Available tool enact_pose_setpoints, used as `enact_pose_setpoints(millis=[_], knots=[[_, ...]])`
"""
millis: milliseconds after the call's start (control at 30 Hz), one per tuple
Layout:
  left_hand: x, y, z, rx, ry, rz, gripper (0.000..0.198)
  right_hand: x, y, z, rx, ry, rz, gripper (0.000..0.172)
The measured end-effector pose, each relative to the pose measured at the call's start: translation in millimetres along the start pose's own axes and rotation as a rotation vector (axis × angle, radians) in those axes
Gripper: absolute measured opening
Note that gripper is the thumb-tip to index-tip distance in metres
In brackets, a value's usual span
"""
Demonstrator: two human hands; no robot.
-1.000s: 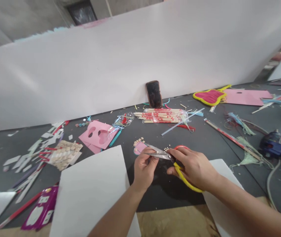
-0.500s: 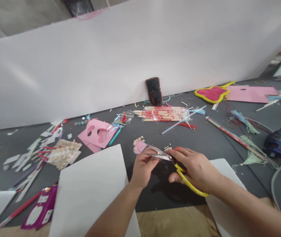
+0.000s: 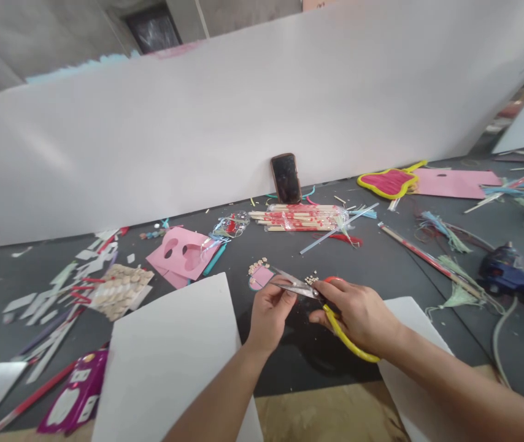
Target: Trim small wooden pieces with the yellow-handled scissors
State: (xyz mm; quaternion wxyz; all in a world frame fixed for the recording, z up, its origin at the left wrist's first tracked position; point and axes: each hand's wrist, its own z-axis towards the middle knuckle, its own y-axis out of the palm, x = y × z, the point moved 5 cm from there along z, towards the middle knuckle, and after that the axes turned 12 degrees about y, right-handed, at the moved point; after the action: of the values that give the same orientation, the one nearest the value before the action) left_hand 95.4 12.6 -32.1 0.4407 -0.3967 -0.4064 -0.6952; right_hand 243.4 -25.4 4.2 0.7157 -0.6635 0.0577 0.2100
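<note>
My right hand is closed around the yellow-wrapped handles of a pair of scissors, whose blades point left, slightly apart. My left hand pinches thumb against fingers right at the blades. A tiny pale piece shows between the blades there, too small to name. Just beyond the left fingertips lies a pink cutout with a dark outline, small pale pieces clustered along its top edge. More tiny pale bits sit in a little pile behind the scissors.
A phone leans against the white board. Before it lies a packet of sticks. Pink sheets with holes and white foam sheets are to the left. A blue glue gun with its cord lies at right.
The scissor handles have drawn closer together, and the right thumb has moved in toward the fingers. My left hand stays pinched at the blades. The view has tilted slightly upward.
</note>
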Motion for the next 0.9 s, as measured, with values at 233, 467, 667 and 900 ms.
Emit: enact_pose_setpoints(millis=[233, 467, 667, 900], knots=[[-3.0, -2.5, 0.3, 0.110, 0.006, -0.038, 0.023, 10.8, -5.7, 2.4, 0.119, -0.039, 0.033, 0.048], [-0.1, -0.1, 5.6, 0.114, 0.128, 0.182, 0.032, 22.0, -25.9, 2.0, 0.346, -0.071, 0.000, 0.043], [0.9, 11.4, 3.8, 0.015, 0.191, 0.342, 0.026, 26.6, -30.4, 4.4, 0.407, -0.101, -0.023, 0.040], [3.2, 4.6, 6.7, 0.069, 0.192, 0.458, 0.018, 27.8, -24.3, 7.4, 0.346, -0.080, 0.050, 0.034]])
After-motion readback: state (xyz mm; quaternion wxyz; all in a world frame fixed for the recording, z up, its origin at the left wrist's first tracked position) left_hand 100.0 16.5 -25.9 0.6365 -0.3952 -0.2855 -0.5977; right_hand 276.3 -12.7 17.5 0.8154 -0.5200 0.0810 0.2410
